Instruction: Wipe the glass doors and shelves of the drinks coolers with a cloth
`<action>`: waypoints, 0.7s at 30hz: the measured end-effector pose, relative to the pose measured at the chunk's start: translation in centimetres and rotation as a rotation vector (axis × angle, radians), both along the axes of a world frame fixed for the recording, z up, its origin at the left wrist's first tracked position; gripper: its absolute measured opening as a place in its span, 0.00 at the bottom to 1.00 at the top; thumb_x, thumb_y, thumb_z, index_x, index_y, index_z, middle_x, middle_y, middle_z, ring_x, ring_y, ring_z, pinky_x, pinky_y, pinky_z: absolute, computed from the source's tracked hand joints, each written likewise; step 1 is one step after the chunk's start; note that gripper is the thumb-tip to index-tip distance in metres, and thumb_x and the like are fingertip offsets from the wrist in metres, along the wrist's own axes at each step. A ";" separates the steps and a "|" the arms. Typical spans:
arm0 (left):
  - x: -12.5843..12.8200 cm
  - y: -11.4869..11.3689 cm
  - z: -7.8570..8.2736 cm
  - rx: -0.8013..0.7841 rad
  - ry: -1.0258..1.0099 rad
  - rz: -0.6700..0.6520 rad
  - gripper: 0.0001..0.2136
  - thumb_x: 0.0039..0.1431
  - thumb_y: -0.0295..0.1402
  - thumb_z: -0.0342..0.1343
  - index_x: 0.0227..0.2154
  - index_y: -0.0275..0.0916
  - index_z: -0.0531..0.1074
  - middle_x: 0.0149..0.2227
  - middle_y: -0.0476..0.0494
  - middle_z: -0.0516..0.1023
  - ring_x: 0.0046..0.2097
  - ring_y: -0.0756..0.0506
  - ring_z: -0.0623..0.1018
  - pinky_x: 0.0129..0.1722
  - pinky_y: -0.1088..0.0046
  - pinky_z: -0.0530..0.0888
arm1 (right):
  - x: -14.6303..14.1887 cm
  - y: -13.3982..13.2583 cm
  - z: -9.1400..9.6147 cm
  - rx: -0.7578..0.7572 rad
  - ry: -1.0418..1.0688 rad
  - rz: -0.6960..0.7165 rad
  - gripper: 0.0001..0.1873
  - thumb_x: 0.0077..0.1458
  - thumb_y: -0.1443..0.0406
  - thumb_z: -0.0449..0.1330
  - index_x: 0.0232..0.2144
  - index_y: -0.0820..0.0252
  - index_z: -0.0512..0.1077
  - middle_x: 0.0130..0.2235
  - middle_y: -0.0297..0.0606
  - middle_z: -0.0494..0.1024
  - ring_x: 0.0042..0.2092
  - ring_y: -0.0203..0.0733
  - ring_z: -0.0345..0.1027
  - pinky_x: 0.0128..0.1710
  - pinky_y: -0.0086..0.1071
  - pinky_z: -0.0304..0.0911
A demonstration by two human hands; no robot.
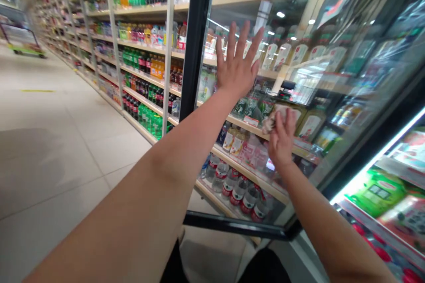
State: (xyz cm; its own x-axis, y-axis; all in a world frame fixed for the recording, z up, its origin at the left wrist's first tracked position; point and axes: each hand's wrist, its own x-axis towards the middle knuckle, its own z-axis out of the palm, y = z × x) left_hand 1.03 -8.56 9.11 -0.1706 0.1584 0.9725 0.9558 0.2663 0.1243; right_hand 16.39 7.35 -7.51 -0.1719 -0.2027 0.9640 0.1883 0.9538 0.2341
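My left hand [236,64] is raised with its fingers spread wide, palm towards the glass door of a drinks cooler [252,22]. My right hand [281,139] sits lower on the same door, fingers extended, and shows nothing held. A pale blurred shape [270,119] by its fingertips may be a reflection or a packet behind the glass; I cannot tell which. The black door frame [195,40] stands just left of my left hand. Behind the glass, rows of bottled drinks [237,190] stand on wooden shelves.
To the left, tall shelves of soda bottles [146,93] line a tiled supermarket aisle [56,141]. A green-based cart [23,42] stands far down it. Another cooler door with green packages [376,192] lies at the lower right.
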 end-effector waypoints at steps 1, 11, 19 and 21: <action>0.1 0.2 0.7 0.013 -0.009 -0.012 0.34 0.65 0.35 0.47 0.74 0.57 0.56 0.75 0.66 0.49 0.78 0.38 0.38 0.76 0.49 0.29 | -0.5 -1.1 -1.1 0.036 -0.115 -0.012 0.36 0.72 0.64 0.50 0.77 0.46 0.44 0.77 0.40 0.43 0.77 0.59 0.38 0.72 0.65 0.50; -0.5 0.0 -1.3 -0.031 0.023 0.024 0.32 0.68 0.41 0.39 0.75 0.53 0.52 0.76 0.65 0.43 0.78 0.41 0.35 0.73 0.45 0.22 | -2.1 0.4 6.0 0.082 0.085 -0.007 0.31 0.73 0.66 0.47 0.74 0.47 0.54 0.76 0.39 0.50 0.77 0.54 0.43 0.74 0.61 0.51; -1.3 1.1 -1.2 -0.029 -0.009 0.015 0.30 0.71 0.41 0.38 0.74 0.58 0.51 0.73 0.81 0.39 0.64 0.64 0.07 0.74 0.50 0.20 | -3.6 -0.3 10.4 0.219 -0.210 -0.025 0.26 0.71 0.66 0.49 0.69 0.53 0.63 0.74 0.40 0.55 0.76 0.53 0.45 0.74 0.59 0.51; -1.2 1.1 -1.3 -0.012 -0.032 -0.048 0.32 0.68 0.42 0.41 0.74 0.59 0.52 0.73 0.84 0.40 0.65 0.64 0.09 0.76 0.52 0.23 | -3.5 0.5 12.1 0.084 -0.015 -0.064 0.26 0.73 0.65 0.45 0.69 0.61 0.60 0.75 0.48 0.51 0.76 0.54 0.41 0.75 0.60 0.46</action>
State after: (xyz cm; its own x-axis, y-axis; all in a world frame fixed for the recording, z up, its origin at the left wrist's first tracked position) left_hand -0.15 -7.47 7.84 -0.1932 0.1791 0.9647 0.9632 0.2221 0.1516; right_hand 12.93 7.81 4.59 -0.2013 -0.2706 0.9414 0.2444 0.9168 0.3158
